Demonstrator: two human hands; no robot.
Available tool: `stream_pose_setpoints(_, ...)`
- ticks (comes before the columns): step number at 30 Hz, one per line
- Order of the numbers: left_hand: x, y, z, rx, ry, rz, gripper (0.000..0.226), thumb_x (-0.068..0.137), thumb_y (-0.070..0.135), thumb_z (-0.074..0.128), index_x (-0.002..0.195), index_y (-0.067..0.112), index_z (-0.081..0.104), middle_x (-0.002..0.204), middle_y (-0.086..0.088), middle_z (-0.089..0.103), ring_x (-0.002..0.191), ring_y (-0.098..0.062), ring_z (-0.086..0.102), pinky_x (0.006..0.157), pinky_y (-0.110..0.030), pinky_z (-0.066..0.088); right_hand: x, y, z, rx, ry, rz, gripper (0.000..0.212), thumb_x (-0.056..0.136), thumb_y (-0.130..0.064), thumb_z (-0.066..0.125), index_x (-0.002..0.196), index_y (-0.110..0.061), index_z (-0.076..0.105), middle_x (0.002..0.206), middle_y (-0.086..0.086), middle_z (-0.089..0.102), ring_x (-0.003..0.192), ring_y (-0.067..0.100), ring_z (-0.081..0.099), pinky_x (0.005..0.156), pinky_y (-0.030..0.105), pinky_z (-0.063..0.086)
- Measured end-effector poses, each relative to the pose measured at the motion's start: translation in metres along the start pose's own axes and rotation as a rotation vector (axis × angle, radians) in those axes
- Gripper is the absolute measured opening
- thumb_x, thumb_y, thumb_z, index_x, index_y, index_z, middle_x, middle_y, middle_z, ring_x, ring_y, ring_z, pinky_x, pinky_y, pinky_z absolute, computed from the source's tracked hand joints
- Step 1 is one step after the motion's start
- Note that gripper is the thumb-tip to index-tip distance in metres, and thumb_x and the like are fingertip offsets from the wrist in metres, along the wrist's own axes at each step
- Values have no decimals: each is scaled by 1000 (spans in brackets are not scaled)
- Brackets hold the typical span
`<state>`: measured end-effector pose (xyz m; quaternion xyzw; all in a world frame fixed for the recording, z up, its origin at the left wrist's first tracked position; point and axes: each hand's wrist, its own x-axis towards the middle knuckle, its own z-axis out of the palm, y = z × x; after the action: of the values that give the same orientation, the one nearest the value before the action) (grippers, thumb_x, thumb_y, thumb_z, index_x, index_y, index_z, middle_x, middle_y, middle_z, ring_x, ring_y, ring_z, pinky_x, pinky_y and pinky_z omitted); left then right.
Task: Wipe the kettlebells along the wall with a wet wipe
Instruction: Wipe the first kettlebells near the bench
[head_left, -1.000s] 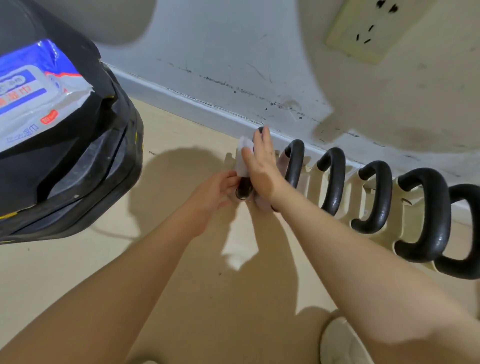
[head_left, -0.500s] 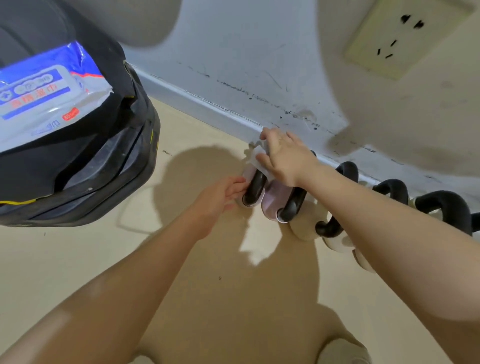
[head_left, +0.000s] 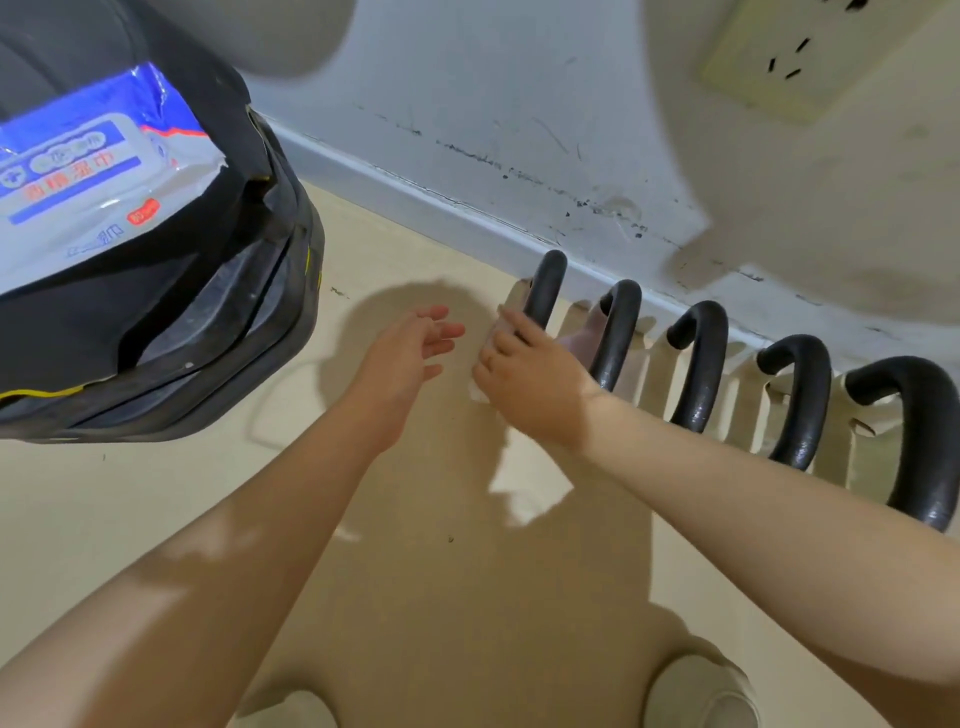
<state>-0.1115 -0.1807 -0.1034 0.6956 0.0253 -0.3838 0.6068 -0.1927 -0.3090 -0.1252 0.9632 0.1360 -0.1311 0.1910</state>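
While the left hand (head_left: 410, 348) hovers empty with fingers spread, the right hand (head_left: 524, 374) presses a wet wipe (head_left: 500, 325) (mostly hidden) against the leftmost kettlebell (head_left: 545, 283), mid-frame, apparently to clean its side.

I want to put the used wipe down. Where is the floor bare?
Bare floor lies between the forearms and below the black bag. It is crowded along the wall, where the kettlebells stand side by side.

Both forearms reaching forward. Left hand (head_left: 410, 353) hovering with fingers spread, holding nothing. Right hand (head_left: 530, 374) curling fingers, pinching wipe (head_left: 496, 332) beside leftmost kettlebell handle (head_left: 545, 286).
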Motion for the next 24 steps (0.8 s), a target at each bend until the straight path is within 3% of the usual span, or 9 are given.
stream_pose_setpoints(3, -4, -4, 0, -13, -10, -36, 34, 93, 11, 25, 116, 18, 49, 94, 2, 66, 104, -19, 57, 95, -36, 41, -7, 3, 2, -112, -27, -30, 30, 75, -16, 40, 82, -14, 69, 82, 3, 68, 86, 27, 64, 104, 47, 42)
stream_pose_setpoints(6, -6, -5, -1, -24, 5, -65, 35, 94, 13, 23, 115, 19, 50, 94, 0, 67, 101, -19, 59, 93, -35, 43, -13, 11, 12, -179, 32, -193, 19, 75, -19, 55, 89, -19, 69, 92, -2, 67, 101, 28, 62, 107, 47, 36)
stream_pose_setpoints(9, -8, -4, -1, 69, -18, -43, 33, 92, 11, 29, 105, 21, 58, 98, 0, 65, 96, -17, 58, 88, -30, 44, -11, 39, 12, 37, 107, -241, 34, 70, -17, 64, 105, -16, 62, 102, 4, 65, 109, 36, 56, 108, 50, 28)
stream_pose_setpoints(11, -12, -8, 3, 158, -46, -33, 35, 89, 3, 31, 101, 19, 61, 101, 1, 62, 94, -16, 57, 80, -25, 43, -11, 52, 7, 147, 158, -150, 38, 69, -10, 64, 107, -11, 63, 105, 11, 66, 111, 38, 56, 109, 48, 20)
stream_pose_setpoints(13, -15, -12, 9, 191, -73, -44, 35, 88, 1, 34, 101, 17, 61, 101, 1, 62, 89, -14, 56, 76, -23, 42, -12, 55, 5, 161, 195, -14, 27, 73, -7, 54, 98, -11, 65, 99, 9, 67, 106, 35, 59, 108, 45, 18)
stream_pose_setpoints(16, -16, -13, 17, 184, -110, -42, 29, 90, 3, 37, 100, 19, 60, 94, 5, 62, 79, -7, 55, 71, -21, 40, -2, 39, 1, 165, 176, 121, 33, 76, -11, 34, 77, -4, 66, 81, 13, 67, 91, 33, 62, 100, 48, 32)
stream_pose_setpoints(18, -14, -11, 19, 174, -115, -41, 27, 91, 4, 39, 96, 20, 60, 89, 8, 62, 75, -4, 56, 70, -20, 41, 1, 31, 8, 254, 200, 75, 43, 74, -15, 28, 73, 2, 68, 79, 22, 68, 89, 33, 56, 90, 51, 35)
stream_pose_setpoints(21, -12, -12, 21, 167, -102, -38, 27, 91, 3, 40, 90, 21, 59, 89, 5, 63, 72, -4, 55, 69, -20, 39, 0, 55, 8, 153, 221, 77, 40, 78, -11, 29, 89, -5, 67, 92, 18, 66, 104, 33, 51, 104, 52, 32)
stream_pose_setpoints(24, -10, -13, 23, 168, -112, -35, 23, 92, 4, 42, 98, 18, 60, 92, 3, 62, 74, -5, 54, 69, -18, 39, 9, 75, 2, 214, 34, 335, 36, 92, -4, 32, 120, -10, 53, 126, 9, 53, 137, 33, 28, 116, 50, 3)
